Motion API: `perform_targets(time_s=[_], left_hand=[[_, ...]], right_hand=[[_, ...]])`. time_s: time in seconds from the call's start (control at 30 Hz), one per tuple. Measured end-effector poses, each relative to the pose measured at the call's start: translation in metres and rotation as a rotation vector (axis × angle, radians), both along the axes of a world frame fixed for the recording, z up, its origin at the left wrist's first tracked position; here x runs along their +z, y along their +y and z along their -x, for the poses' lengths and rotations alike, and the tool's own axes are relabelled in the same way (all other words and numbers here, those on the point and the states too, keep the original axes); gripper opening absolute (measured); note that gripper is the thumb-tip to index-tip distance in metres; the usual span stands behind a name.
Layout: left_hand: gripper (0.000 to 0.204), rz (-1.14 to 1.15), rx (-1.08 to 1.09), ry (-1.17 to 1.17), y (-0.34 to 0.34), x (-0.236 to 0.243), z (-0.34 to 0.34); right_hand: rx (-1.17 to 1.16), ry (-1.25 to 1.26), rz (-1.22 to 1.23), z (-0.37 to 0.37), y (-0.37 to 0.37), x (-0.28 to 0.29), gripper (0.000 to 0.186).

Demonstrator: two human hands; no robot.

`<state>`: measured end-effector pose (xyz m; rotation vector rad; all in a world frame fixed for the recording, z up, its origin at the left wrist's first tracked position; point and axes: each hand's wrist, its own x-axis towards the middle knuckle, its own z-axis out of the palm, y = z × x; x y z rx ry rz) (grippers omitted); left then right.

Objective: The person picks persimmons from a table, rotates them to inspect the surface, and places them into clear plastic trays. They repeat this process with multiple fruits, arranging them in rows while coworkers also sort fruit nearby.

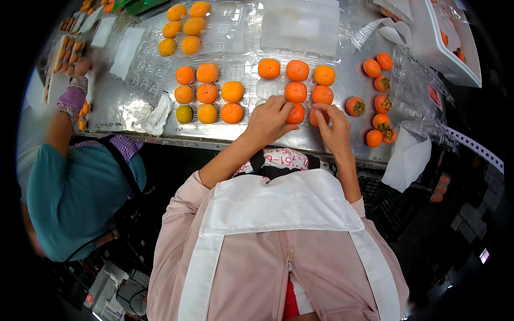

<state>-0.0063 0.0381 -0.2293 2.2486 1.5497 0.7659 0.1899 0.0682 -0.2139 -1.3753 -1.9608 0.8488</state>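
Orange persimmons sit in rows in a clear plastic tray (261, 88) in front of me. At its near edge my left hand (269, 120) is curled around the left side of a persimmon (295, 113), fingertips above it and thumb below. Just to the right, my right hand (334, 126) has its fingers closed over another persimmon (314, 117), which they partly cover. Beyond these, one persimmon (296, 92) sits in the middle and another (322, 94) to its right. The tray's left column holds a single persimmon (269, 68) at the far end.
Loose persimmons (382, 104) lie on the metal table to the right, some leaf side up. Filled trays (219, 80) stand left. A white crate (471, 75) is at far right, a white cloth (408, 160) below it. A co-worker's arm (68, 104) reaches across at left.
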Motion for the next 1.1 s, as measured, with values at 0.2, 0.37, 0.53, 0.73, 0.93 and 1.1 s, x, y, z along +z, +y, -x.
perform_targets(time_s=[0.2, 0.37, 0.53, 0.73, 0.93, 1.1], left_hand=[[0.049, 0.009, -0.043, 0.039, 0.0, -0.006, 0.001], [0.049, 0.039, -0.054, -0.045, 0.001, 0.0, 0.001], [0.045, -0.045, 0.188, -0.033, 0.018, 0.008, 0.016], [0.049, 0.026, 0.224, 0.154, 0.069, -0.003, 0.045], [0.055, 0.135, 0.06, 0.111, 0.077, 0.0, 0.055], [0.058, 0.077, 0.024, 0.094, 0.079, -0.006, 0.063]], right_hand=[[-0.019, 0.009, -0.02, -0.006, 0.002, -0.007, 0.013], [-0.048, 0.004, -0.059, -0.011, 0.001, -0.009, 0.013], [-0.07, -0.009, -0.118, -0.023, 0.001, -0.007, 0.013], [-0.231, -0.015, -0.092, -0.059, 0.002, -0.011, 0.012], [-0.271, -0.037, -0.075, -0.079, -0.003, -0.015, 0.013], [-0.403, -0.091, -0.122, -0.096, -0.015, -0.022, 0.017]])
